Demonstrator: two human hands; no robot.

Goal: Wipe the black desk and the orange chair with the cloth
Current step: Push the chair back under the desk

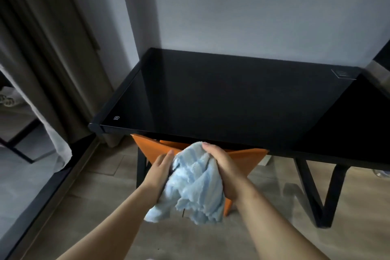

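A glossy black desk (221, 99) stands against the pale wall, its top bare. Tucked under its front edge is the orange chair (152, 150), only its backrest corners showing. In front of the chair I hold a crumpled light blue cloth (196, 183) between both hands. My left hand (160, 172) grips the cloth's left side, and my right hand (221, 167) clasps its upper right part. The cloth hangs in the air below the desk edge and hides the middle of the chair.
Black angled desk legs (320, 194) stand at the right and one (141, 167) at the left. Grey-brown curtains (52, 59) and a white sheer hang at the left beside a glass door with a black frame (31, 213). The floor is light wood.
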